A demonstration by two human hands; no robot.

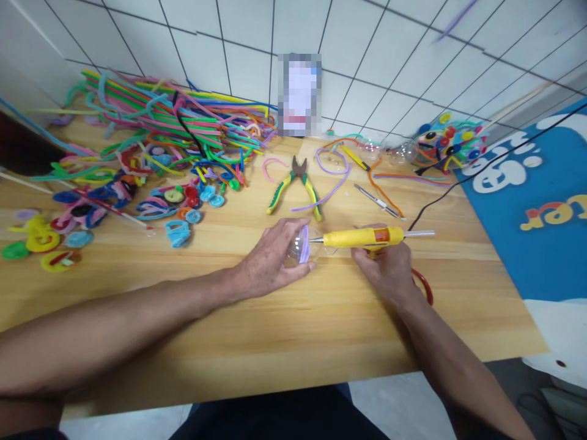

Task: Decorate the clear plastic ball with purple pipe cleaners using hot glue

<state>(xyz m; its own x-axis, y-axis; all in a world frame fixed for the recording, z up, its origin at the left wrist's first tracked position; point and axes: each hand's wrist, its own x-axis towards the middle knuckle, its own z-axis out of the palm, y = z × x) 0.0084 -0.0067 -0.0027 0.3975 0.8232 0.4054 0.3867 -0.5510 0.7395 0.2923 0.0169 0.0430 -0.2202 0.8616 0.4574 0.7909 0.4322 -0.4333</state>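
My left hand (275, 260) is closed around a clear plastic ball (296, 247), thumb and fingers on opposite sides. A purple pipe cleaner (304, 244) runs along the ball's middle. In my right hand (389, 269) is a yellow hot glue gun (353, 237), held by its handle. Its metal nozzle points left and meets or nearly meets the purple strip; whether they touch I cannot tell. A clear glue stick (419, 233) sticks out of the gun's rear end.
Pliers (299, 186) with green-yellow handles lie beyond my hands. Nearby are a yellow utility knife (355, 157) and a silver pen-like tool (376, 200). Bundled pipe cleaners (183, 116) fill the back left. A phone (300, 95) leans on the tiled wall. A black cord (440, 195) crosses the right side.
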